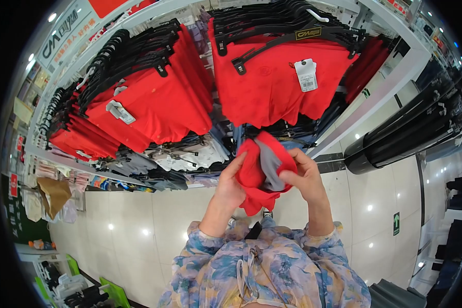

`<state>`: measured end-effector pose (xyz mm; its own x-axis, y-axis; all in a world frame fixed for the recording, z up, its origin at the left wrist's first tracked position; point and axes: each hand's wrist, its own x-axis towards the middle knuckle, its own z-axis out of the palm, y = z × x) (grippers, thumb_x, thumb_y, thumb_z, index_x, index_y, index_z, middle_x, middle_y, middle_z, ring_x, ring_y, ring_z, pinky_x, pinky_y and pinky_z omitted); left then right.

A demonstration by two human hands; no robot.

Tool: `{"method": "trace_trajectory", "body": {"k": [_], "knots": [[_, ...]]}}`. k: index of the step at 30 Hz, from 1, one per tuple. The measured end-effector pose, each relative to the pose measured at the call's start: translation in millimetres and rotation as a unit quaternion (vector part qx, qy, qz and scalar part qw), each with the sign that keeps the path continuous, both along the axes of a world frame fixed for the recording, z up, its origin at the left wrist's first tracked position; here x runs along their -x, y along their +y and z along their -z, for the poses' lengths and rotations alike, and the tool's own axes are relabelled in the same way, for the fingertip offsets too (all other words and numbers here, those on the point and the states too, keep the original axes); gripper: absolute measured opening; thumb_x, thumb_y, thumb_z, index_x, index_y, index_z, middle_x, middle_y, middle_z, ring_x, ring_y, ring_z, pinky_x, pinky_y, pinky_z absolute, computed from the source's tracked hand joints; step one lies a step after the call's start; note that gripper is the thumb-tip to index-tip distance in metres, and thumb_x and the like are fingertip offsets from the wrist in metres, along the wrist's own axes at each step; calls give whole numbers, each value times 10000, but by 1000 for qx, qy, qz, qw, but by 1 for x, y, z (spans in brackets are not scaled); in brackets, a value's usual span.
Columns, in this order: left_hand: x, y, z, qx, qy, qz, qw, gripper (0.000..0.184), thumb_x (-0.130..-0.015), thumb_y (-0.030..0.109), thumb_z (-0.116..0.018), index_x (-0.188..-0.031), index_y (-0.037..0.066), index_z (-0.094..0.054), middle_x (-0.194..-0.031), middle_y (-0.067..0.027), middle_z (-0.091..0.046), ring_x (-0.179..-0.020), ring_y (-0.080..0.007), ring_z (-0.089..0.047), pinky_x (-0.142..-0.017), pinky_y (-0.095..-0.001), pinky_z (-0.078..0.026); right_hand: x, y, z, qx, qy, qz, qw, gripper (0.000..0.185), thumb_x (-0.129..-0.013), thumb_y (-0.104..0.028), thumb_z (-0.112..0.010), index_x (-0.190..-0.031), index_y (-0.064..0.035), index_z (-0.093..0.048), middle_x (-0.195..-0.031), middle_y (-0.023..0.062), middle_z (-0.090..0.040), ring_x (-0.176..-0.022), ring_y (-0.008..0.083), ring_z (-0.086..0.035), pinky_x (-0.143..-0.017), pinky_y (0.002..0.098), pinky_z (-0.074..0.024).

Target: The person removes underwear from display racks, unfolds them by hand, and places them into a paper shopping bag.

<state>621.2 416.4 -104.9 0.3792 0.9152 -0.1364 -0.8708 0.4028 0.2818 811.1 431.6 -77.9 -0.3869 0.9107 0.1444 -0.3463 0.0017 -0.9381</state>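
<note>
A pair of red underpants [252, 177] with a grey inner lining [268, 164] is held in front of my body, its waist opening spread towards me. My left hand [232, 184] grips the left side of the waistband, thumb along the edge. On the opposite side, my right hand [304, 177] is closed on the fabric, with the thumb pressed against the grey inside. Just beyond my hands hang red underpants [282, 82] on black hangers [287, 40], with a white price tag [306, 75] on the front pair.
More red underpants [149, 108] hang at the left of the white rack [413, 64]. Folded garments [190, 156] lie on the shelf below. A black cylindrical stand [362, 156] is at the right. Tiled floor [133, 220] surrounds me, and a green-edged rack [115, 292] stands lower left.
</note>
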Motion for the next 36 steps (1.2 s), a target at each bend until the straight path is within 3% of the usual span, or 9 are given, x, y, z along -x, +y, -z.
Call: {"method": "trace_trajectory", "body": {"k": [5,8,10,17,25,29,31,35,36], "knots": [[-3,-2,-31,-64,-13,-19,998,427,-938,216,-431,-1312,15,-391,-1294,-112,-484,-1170,-227,-486,-1006,-375,-359,14,-12,2,-109,-122,17,986,584,-772,-51,-692,-1288,-4,-423,-1134,86,-561,-1074,163,-514,-922,292,-403],[7,-3,-34,-167,323,59,930,481,-922,114,-466,-1358,-8,-306,-1330,-105,-423,-1241,-187,-392,-1003,-325,-334,15,-3,14,-41,-131,15,990,508,-824,-93,-651,-1276,2,-439,-1128,90,-575,-1040,149,-536,-904,281,-420],[9,2,-27,-228,385,15,894,484,-900,104,-518,-1335,-7,-335,-1310,-83,-436,-1216,-160,-403,-990,-308,-342,15,4,14,132,38,37,990,443,-867,-155,-606,-1261,-17,-456,-1147,103,-576,-1049,172,-558,-901,302,-442],[-18,-27,-38,-342,481,7,807,816,-768,114,-681,-1422,92,-194,-1386,-139,-321,-1248,-208,-378,-1018,-342,-333,3,13,-6,270,185,95,940,348,-916,-196,-526,-1206,-13,-466,-1115,95,-585,-970,153,-594,-802,294,-495],[-2,-15,-6,-306,544,-139,769,250,-819,-20,-510,-1066,16,-494,-1060,-104,-530,-994,-177,-510,-880,-275,-382,13,0,2,-16,75,-55,996,794,-753,-80,-670,-1382,5,-194,-1344,96,-366,-1180,174,-435,-973,245,-348],[9,-12,1,-252,566,-128,775,186,-826,-15,-508,-1012,-2,-508,-1028,-107,-532,-965,-166,-509,-855,-254,-378,11,3,19,-69,-130,38,988,475,-794,-38,-634,-1221,25,-435,-1110,115,-541,-988,150,-536,-849,233,-423],[11,-6,4,-289,659,-250,648,163,-851,11,-507,-1011,-19,-506,-968,-87,-551,-901,-160,-526,-808,-242,-392,9,7,22,-94,-199,57,974,347,-816,-43,-625,-1138,29,-518,-989,110,-598,-865,129,-585,-757,222,-470],[20,-5,1,-219,559,-252,759,158,-896,80,-509,-1020,-14,-536,-939,-66,-592,-853,-147,-565,-782,-234,-423,16,4,10,96,-51,78,991,137,-887,-132,-571,-900,1,-602,-663,21,-569,-485,44,-478,-413,197,-363],[20,-8,-4,-112,456,-215,856,178,-913,121,-502,-1031,-5,-549,-949,-62,-606,-851,-142,-584,-773,-243,-447,18,5,11,108,-50,84,989,177,-906,-176,-554,-876,-8,-600,-618,-1,-545,-415,24,-417,-347,191,-293]]}}
